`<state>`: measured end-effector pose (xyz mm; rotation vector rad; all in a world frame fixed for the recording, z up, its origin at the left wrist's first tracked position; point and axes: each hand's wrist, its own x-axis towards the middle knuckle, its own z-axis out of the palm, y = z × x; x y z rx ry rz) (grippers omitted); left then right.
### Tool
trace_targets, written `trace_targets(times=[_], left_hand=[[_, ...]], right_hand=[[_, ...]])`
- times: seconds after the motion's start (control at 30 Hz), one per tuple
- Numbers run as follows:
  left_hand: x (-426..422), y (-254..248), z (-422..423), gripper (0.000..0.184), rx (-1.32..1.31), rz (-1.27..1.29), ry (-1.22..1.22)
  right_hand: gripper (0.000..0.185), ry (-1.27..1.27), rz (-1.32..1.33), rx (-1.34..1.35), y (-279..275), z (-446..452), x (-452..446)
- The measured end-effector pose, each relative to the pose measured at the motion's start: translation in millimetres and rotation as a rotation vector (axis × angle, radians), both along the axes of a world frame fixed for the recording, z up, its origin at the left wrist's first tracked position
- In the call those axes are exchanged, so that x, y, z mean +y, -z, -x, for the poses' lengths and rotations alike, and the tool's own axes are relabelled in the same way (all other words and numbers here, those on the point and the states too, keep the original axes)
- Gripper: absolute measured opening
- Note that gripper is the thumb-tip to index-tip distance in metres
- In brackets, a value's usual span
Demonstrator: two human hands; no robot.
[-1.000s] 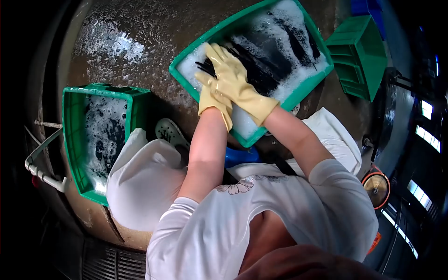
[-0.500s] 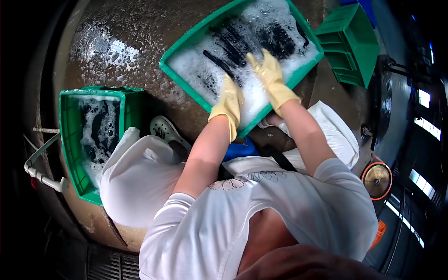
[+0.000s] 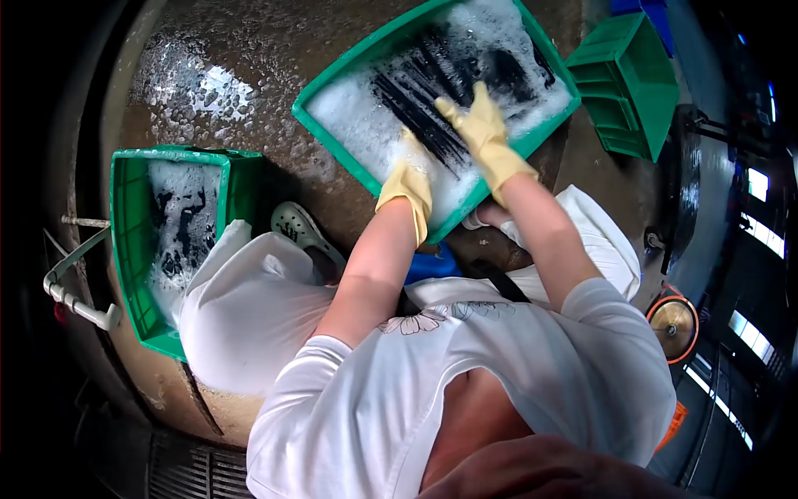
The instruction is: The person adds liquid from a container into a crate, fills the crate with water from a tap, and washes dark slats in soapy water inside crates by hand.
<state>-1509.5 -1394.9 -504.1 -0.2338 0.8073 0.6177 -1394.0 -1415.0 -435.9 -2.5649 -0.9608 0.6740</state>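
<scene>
A large green tub (image 3: 357,170) in front of me holds white foam and dark water. Several long black strips (image 3: 416,116) lie slanted in the suds; what they are made of I cannot make out. My left hand (image 3: 406,179), in a pale yellow rubber glove, dips into the foam at the tub's near side, its fingers largely covered by suds. Over the lower right ends of the strips is my right hand (image 3: 485,137), gloved alike, thumb and fingers stretched apart. Whether its palm touches a strip does not show.
Left of my knee stands a second green tub (image 3: 125,249) with foam and dark contents. A tilted green crate (image 3: 644,91) is at the upper right, beside a blue bin (image 3: 657,21). Wet floor (image 3: 208,91) shines behind the tubs. An orange-rimmed wheel (image 3: 672,328) stands at right.
The black strips show more clearly through the foam, longer and closer together. My left hand sits slightly lower and deeper in suds. The right hand has shifted a little to the right.
</scene>
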Motion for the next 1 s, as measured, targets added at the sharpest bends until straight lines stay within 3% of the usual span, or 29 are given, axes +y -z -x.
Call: trace_targets(times=[0.07, 0.13, 0.23, 0.27, 0.33, 0.37, 0.4, 0.47, 0.5, 0.6, 0.67, 0.73, 0.8, 0.9, 0.93, 1.0], left_hand=[[-4, 40, 2, 0.060, 0.114, -0.086, 0.028], [-11, 52, 1, 0.061, 0.097, -0.065, 0.057], [-13, 71, 7, 0.063, 0.065, -0.031, 0.131], [-12, 67, 0, 0.063, 0.105, -0.053, -0.020], [-8, 59, -9, 0.065, 0.016, -0.212, -0.139], [19, -20, 5, 0.057, 0.083, -0.027, -0.183], [29, -22, 11, 0.057, 0.058, -0.060, -0.160], [48, -13, 22, 0.056, 0.039, -0.093, -0.166], [55, -9, 26, 0.056, 0.034, -0.101, -0.171], [72, 6, 25, 0.055, 0.019, -0.101, -0.179], [76, 8, 22, 0.055, -0.002, -0.102, -0.198], [76, 6, 25, 0.054, -0.021, -0.106, -0.207], [77, 7, 20, 0.053, -0.047, -0.112, -0.222], [75, 11, 17, 0.052, -0.069, -0.113, -0.226], [75, 13, 17, 0.052, -0.071, -0.116, -0.228], [71, 14, 19, 0.052, -0.080, -0.134, -0.229]], right_hand=[[0.119, -0.052, 0.033, 0.005, -11, 42, -8], [0.117, -0.159, -0.219, -0.171, 24, 75, -25], [0.122, -0.261, -0.029, -0.465, 42, 45, -18], [0.121, -0.279, 0.019, -0.540, 36, 27, -9], [0.127, -0.134, 0.280, -0.176, 25, -14, 8], [0.130, -0.167, 0.269, -0.301, 34, -29, 16], [0.125, -0.205, -0.038, -0.584, 53, -37, 21], [0.115, -0.234, -0.046, -0.300, 20, -36, 65], [0.097, -0.219, -0.273, -0.243, 13, -28, 84], [0.087, -0.261, -0.022, 0.007, -22, 12, 127], [0.089, -0.453, 0.071, 0.063, -9, 36, 130], [0.077, -0.656, -0.043, -0.157, 4, 67, 110], [0.071, -0.684, -0.533, -0.295, 17, 77, 95], [0.057, -0.322, -0.345, -0.184, 14, 42, 117], [0.053, -0.352, -0.298, -0.209, 9, 46, 114], [0.051, -0.488, -0.543, -0.408, 50, 55, 99]])
